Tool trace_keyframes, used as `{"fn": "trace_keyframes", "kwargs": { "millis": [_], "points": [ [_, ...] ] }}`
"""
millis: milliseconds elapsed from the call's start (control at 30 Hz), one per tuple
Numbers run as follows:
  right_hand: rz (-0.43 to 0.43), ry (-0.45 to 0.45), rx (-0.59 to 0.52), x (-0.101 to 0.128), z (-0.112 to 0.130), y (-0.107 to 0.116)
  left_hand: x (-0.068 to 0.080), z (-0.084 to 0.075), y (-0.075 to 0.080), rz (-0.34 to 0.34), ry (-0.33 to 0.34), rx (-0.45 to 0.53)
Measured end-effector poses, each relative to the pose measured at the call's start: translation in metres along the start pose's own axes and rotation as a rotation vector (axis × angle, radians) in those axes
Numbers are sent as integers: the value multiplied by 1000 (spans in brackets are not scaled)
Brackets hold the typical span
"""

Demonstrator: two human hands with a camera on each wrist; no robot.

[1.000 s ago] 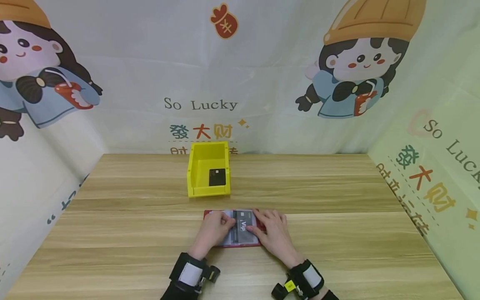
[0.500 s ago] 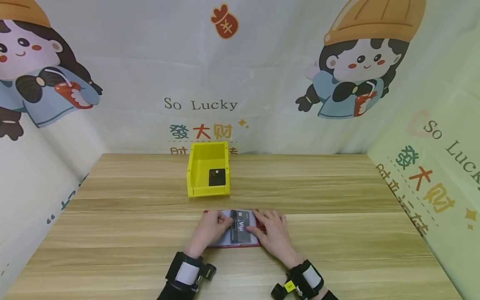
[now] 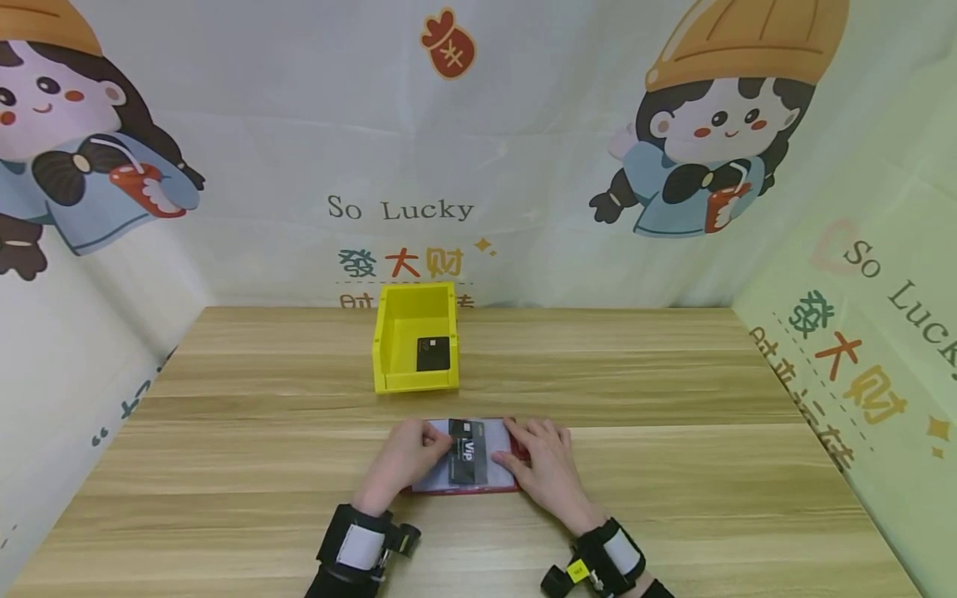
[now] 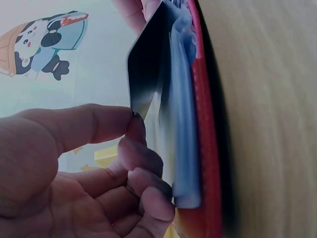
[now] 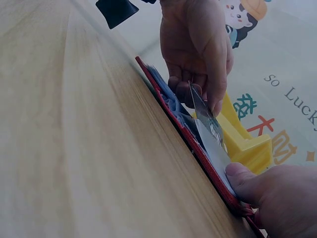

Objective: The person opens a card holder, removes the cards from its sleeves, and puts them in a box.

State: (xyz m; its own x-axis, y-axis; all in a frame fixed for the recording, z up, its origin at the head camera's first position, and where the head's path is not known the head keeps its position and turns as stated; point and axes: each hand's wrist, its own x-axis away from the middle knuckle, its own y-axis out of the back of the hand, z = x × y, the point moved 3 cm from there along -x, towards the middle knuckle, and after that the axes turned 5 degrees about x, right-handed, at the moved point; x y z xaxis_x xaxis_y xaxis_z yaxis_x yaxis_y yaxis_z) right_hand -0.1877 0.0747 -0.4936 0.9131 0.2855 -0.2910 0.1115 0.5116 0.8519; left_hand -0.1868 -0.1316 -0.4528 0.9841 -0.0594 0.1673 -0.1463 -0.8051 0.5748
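Note:
A red-covered card holder (image 3: 501, 491) with clear sleeves lies on the table. My left hand (image 3: 404, 457) pinches the edge of a dark grey VIP card (image 3: 467, 453) between thumb and index finger. In the left wrist view this card (image 4: 148, 64) stands tilted up from the sleeves, and the other fingers curl below it. My right hand (image 3: 549, 465) rests on the holder's right end. Its thumb (image 5: 240, 178) presses the pale sleeve page in the right wrist view, while the index finger lies at the far edge.
Behind the holder stands a yellow open-fronted bin (image 3: 414, 311) with a black card (image 3: 434, 354) inside. The wooden table (image 3: 635, 374) meets a printed cloth backdrop (image 3: 538, 249) at its back and sides. Each wrist wears a strapped camera.
My left hand has moved left, and the VIP card has slid left with it across the holder. The right hand has stayed in place.

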Motion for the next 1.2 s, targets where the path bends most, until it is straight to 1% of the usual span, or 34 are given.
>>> {"fn": "trace_keyframes", "kwargs": {
  "millis": [100, 233, 533, 700, 967, 1067, 1167, 1200],
  "points": [
    [-8, 6, -2, 0, 0, 0, 1, -2, -1, 0, 0, 6],
    [3, -4, -15, 0, -1, 0, 1, -3, -3, -6, -15, 12],
    [26, -22, -26, -1, 0, 1, 2, 0, -2, -29, -24, 10],
    [26, -26, -30, -1, 1, 1, 1, 4, 1, -25, -14, 9],
    [19, -26, -31, 0, 2, 1, 0, 7, 6, -21, 17, 62],
    [17, -29, -33, 0, 2, 1, -1, 10, 10, -19, 26, 83],
    [17, -33, -34, -1, 2, 1, -1, 11, 16, -18, 50, 101],
    [17, -34, -34, -1, 2, 2, -1, 10, 18, -21, 47, 110]
  ]
}}
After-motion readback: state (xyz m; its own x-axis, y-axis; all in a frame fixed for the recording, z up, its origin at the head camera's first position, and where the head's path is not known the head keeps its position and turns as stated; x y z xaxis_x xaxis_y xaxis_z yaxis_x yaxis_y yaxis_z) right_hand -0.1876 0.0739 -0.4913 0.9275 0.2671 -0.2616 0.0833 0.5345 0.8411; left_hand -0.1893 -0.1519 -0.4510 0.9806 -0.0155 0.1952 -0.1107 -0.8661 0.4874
